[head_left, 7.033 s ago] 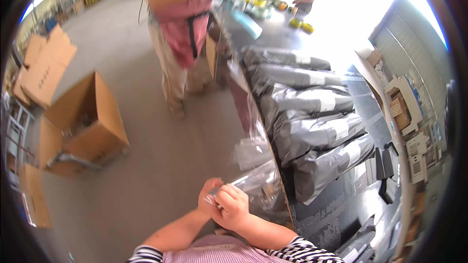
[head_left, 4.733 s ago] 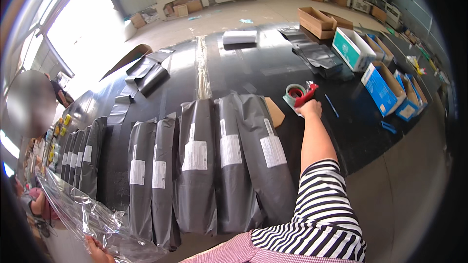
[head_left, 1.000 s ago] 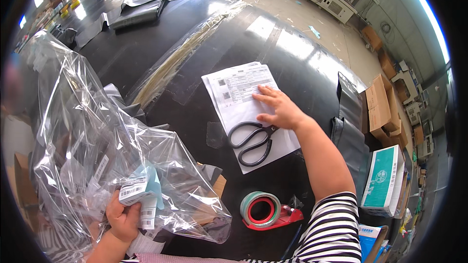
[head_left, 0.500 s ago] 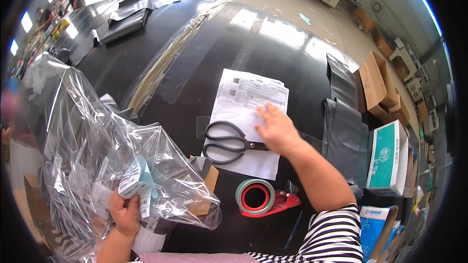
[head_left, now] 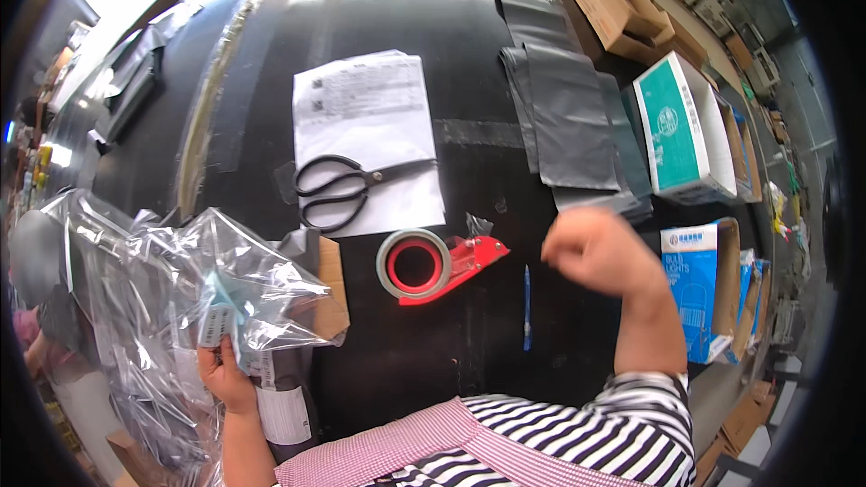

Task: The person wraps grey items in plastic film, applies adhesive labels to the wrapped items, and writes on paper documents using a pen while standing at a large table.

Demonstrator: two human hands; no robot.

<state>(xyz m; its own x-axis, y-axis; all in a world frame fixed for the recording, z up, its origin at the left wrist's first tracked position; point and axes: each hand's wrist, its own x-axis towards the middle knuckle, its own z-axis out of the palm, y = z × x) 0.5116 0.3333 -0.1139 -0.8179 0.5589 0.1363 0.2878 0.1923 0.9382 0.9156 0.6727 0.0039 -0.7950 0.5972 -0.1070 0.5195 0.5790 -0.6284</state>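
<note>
At the lower left, my left hand (head_left: pixel 227 381) is closed on a small bunch of barcode labels (head_left: pixel 216 325) with pale-blue paper. A large clear plastic bag (head_left: pixel 135 307) lies around and over this hand's side of the table. My right hand (head_left: pixel 600 248) is in the air at the right, slightly blurred, its fingers curled in with nothing visible in them. Just left of it lies a blue pen (head_left: pixel 528 311). Black-handled scissors (head_left: pixel 347 185) rest on printed sheets (head_left: pixel 365 126), and a red tape dispenser (head_left: pixel 469 257) with a roll sits below them.
Folded black plastic bags (head_left: pixel 568 117) lie at the right, beside a green-and-white box (head_left: pixel 672 126). A blue bulb box (head_left: pixel 690 289) stands nearer me. Open cardboard cartons (head_left: pixel 622 13) are at the far right. A brown cardboard piece (head_left: pixel 331 293) sticks out by the clear bag.
My right hand has left the printed sheets and moved right, its fingers now curled. My left hand still holds the labels. The view has shifted, showing more of the table's right side.
</note>
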